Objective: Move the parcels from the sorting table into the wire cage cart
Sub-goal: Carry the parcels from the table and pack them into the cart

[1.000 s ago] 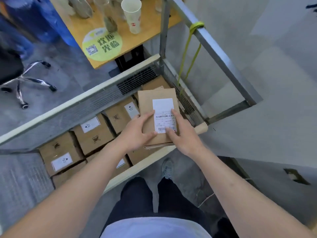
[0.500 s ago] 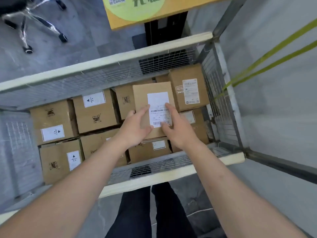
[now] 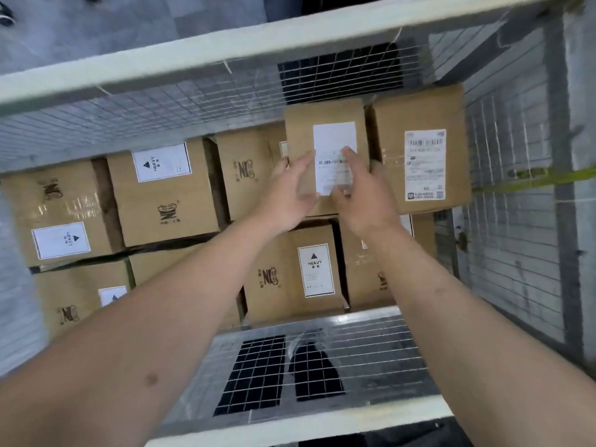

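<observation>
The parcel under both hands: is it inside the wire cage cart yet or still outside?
Inside. The parcel lies below the cart's rim, among other boxes, beside the labelled box.

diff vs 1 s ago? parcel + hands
The small parcel went from above the near rail down into the wire cage cart, now beside the taller labelled box. The left hand and right hand look to be loosening; blurred. Stacked boxes unmoved.

Grey floor (image 3: 135,24) shows beyond the far rail.
</observation>
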{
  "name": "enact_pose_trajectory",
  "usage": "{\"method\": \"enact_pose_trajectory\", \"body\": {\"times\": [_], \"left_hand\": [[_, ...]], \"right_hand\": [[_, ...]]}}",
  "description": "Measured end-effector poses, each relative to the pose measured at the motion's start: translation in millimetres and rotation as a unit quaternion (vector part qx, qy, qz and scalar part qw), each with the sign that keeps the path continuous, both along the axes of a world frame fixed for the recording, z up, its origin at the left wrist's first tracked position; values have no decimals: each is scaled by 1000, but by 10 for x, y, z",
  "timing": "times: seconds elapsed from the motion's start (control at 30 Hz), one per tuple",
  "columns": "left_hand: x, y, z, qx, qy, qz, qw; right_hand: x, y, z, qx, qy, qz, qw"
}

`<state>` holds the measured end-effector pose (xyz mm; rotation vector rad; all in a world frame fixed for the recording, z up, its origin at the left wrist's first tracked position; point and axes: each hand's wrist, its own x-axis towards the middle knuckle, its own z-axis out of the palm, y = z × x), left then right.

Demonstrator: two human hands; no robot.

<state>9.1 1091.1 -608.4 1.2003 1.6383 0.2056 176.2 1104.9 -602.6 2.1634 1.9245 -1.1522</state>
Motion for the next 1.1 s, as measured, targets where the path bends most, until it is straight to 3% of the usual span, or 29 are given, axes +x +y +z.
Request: {"method": "enact_pose_trajectory", "body": {"times": [0.07,0.17,0.33,0.4,0.5,0.73,1.1], "left_hand": [[74,32,-77,17,20,-29,999],[171,20,-166,18,43,-75,996],[132,-18,-369,115,92,-149,978],[128,-20,-412,165,154,-217,950],[132,61,-279,155,195,-278,928],[12,131,460,121,232,-353,898],[-22,-423,2336,193,232,-334,893]], "right_hand": [[-29,77,-47,48,-78,58,994],[-81,110,-83,47,-103,112,987],[-54,71,-113,40,-94,134,986],[-30,34,-128,17,-83,141,986],[-3,-2,-131,-22,-68,145,987],[25,-35,479,-14,-51,134,990],[169,-519,2439,97,-62,155,981]]}}
